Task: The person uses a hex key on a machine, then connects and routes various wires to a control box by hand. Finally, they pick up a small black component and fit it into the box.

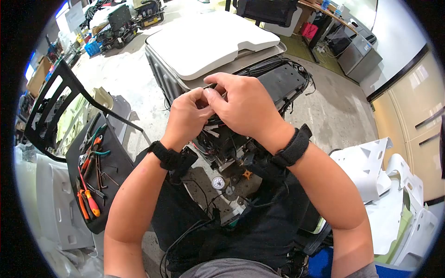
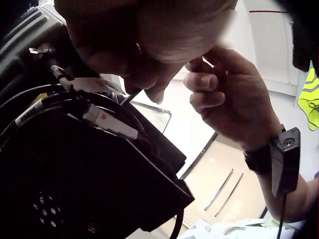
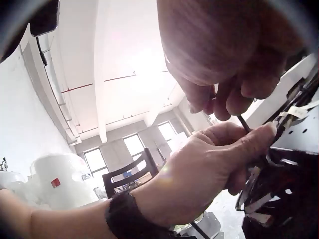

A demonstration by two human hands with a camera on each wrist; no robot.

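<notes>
Both hands meet over the near side of a black machine (image 1: 282, 83) topped by a white lid (image 1: 208, 41). In the right wrist view, a thin black cable (image 3: 243, 123) runs between them. My left hand (image 1: 187, 113) pinches it between thumb and curled fingers. The right hand (image 1: 245, 104) has its fingertips drawn together at the cable's upper end; its grip is partly hidden by the hand itself. Close beside the fingers, bundled cables with a white label (image 2: 112, 124) run along the machine's edge. Below the hands lie loose wires, a round gauge (image 1: 218, 182) and an orange knob (image 1: 247, 174).
At left, a black chair seat (image 1: 113, 204) bears pliers (image 1: 82, 201), a red-yellow screwdriver (image 1: 92, 203) and several other tools. White molded covers (image 1: 364, 169) lie at right. White panels (image 1: 58, 204) stand at far left. A desk and an office chair (image 1: 266, 10) stand behind.
</notes>
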